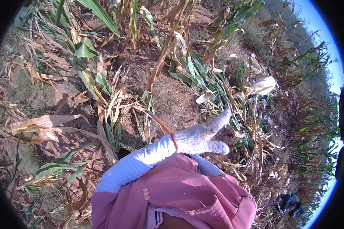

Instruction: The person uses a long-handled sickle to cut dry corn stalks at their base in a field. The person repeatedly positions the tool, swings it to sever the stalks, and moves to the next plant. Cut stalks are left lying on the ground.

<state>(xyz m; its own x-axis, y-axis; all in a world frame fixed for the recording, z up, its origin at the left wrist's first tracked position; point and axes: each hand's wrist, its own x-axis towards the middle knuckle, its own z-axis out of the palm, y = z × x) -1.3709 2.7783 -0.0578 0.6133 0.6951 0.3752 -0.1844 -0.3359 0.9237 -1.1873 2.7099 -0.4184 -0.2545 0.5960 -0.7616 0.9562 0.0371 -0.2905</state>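
Note:
My left hand (202,138), in a pale grey knitted glove, reaches across to the right in front of my body. Its thumb and fingers are spread, and nothing shows between them. A thin reddish-brown strip (167,130), perhaps a dry maize leaf, curves across the wrist at the end of the white sleeve (137,160). My right hand is out of sight; only part of its pale sleeve (207,166) shows beyond my pink shirt (172,189). Beyond my left fingertips lie green maize leaves (200,73) and a small pale husk (205,96).
A larger pale husk (263,86) stands among dry stalks on the right. Standing maize stalks (160,65) rise ahead, and broad dry leaves (46,123) spread at left. Maize rows (312,128) line the right side. Another person (289,204) is low among plants at far right.

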